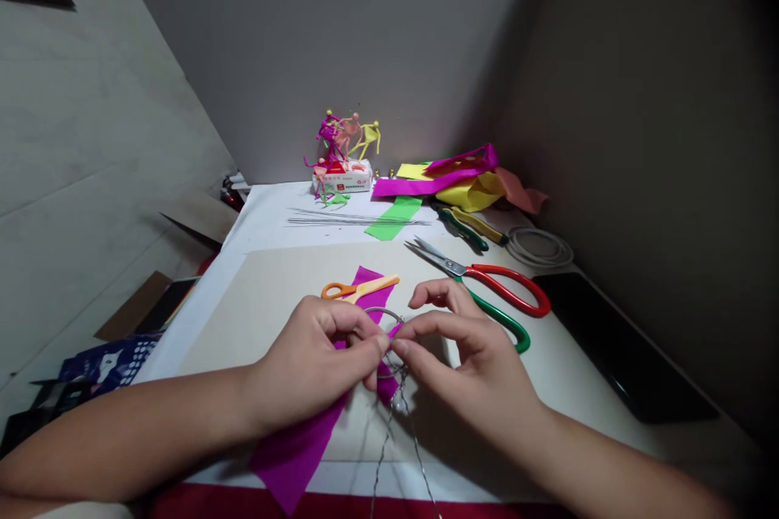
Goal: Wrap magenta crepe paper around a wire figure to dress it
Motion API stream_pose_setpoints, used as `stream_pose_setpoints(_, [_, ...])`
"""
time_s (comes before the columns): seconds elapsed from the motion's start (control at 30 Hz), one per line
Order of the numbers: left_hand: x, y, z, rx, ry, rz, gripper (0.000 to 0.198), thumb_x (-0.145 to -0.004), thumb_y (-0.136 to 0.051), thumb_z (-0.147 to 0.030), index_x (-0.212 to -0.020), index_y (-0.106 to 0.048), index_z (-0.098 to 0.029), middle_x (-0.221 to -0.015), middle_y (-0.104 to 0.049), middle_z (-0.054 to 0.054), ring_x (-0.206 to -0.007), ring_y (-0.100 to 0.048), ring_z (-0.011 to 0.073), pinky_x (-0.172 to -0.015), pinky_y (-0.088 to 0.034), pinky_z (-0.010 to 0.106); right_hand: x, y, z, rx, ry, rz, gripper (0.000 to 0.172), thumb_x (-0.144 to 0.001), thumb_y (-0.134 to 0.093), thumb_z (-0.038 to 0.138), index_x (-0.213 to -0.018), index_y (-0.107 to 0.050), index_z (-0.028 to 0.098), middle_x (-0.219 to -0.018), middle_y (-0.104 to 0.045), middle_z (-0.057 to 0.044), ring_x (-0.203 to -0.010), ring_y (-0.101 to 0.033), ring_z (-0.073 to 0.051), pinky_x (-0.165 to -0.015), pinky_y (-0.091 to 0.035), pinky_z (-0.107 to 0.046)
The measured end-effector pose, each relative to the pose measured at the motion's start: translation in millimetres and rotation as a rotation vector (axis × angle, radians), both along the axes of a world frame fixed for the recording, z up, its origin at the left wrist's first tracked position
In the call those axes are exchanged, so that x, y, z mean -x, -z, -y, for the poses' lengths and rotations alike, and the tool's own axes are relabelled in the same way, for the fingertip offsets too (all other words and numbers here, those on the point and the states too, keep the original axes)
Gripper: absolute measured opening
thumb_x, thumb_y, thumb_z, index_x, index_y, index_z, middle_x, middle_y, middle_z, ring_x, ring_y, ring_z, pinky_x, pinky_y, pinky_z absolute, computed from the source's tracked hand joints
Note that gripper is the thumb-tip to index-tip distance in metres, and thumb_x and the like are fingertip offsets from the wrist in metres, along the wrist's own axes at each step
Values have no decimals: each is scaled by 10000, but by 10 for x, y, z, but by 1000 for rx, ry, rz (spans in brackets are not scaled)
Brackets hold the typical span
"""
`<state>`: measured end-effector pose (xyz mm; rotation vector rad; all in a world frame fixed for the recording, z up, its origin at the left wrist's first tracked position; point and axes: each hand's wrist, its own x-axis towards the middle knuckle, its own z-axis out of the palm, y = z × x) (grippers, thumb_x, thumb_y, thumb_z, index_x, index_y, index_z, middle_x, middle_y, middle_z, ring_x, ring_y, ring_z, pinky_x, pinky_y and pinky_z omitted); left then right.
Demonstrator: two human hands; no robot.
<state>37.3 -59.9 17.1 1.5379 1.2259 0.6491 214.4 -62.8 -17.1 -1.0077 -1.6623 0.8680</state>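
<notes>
My left hand point(320, 361) and my right hand point(466, 357) meet at the middle of the table, both pinching a thin bent wire point(389, 413) with a bit of magenta paper wrapped on it. The wire's two ends trail down toward the table's near edge. A long magenta paper strip point(298, 454) lies under my left hand and runs to the near edge. Small orange-handled scissors point(356, 289) lie just beyond my left hand. Large red-and-green scissors point(492, 288) lie beyond my right hand.
Straight wires point(356, 219) and a green paper strip point(395, 219) lie farther back. Wrapped wire figures point(344, 138) stand on a white box point(344, 176). Magenta and yellow paper point(456, 178), pliers point(466, 227), a white cable coil point(541, 247) and a dark phone point(621, 345) are at right.
</notes>
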Motion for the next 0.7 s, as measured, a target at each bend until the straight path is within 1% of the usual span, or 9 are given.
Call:
stream_pose_setpoints(0.13, [-20,-6,18,-49,11,-26,229,-805,-556,-211,-603,-616,-121,-458,-577,-13,-371,-443,56,-398,-361,183,15,-20,-3,72,-14,-35,80,-735,-665,151,-692,-706,205,-987,-520,-64,-1013,-517,-209,-915,-381,-359])
stream_pose_setpoints(0.23, [-31,-1,14,-59,-11,-44,218,-782,-566,-201,-584,-610,-121,-443,-559,-14,-365,-439,60,-378,-342,185,18,-29,3,80,-19,-32,99,-735,-644,127,-683,-689,199,-965,-529,-56,-996,-522,-197,-898,-385,-343])
stream_pose_setpoints(0.3, [-35,9,5,-55,-29,-48,183,-759,-580,-191,-594,-616,-120,-443,-558,-16,-365,-448,67,-371,-336,188,19,-24,4,44,-16,-17,107,-725,-631,104,-674,-665,192,-946,-531,-53,-977,-522,-194,-873,-393,-335])
stream_pose_setpoints(0.4, [-34,15,-12,-40,-35,-46,132,-730,-591,-164,-608,-619,-123,-445,-553,-24,-373,-458,71,-377,-340,188,17,-10,-1,-64,15,22,120,-698,-617,68,-666,-627,184,-934,-524,-51,-960,-516,-197,-846,-396,-333])
stream_pose_setpoints(0.5, [-27,-5,-29,-14,-48,-43,119,-722,-586,-150,-606,-606,-132,-429,-527,-43,-372,-450,67,-376,-330,182,-3,-14,-5,-144,47,56,134,-684,-596,49,-664,-604,181,-934,-514,-52,-947,-516,-198,-830,-397,-333])
stream_pose_setpoints(0.63, [2,-38,-57,9,-68,6,151,-735,-590,-172,-587,-579,-144,-411,-493,-62,-358,-409,54,-365,-301,175,-70,-57,-23,-141,76,65,125,-681,-584,55,-658,-579,177,-952,-504,-57,-968,-514,-202,-863,-388,-339])
stream_pose_setpoints(0.7, [18,-39,-71,26,-80,40,170,-735,-597,-171,-570,-567,-147,-407,-486,-65,-368,-401,50,-373,-295,169,-113,-77,-56,-138,94,67,118,-698,-573,67,-665,-559,180,-949,-507,-54,-956,-516,-196,-856,-390,-334])
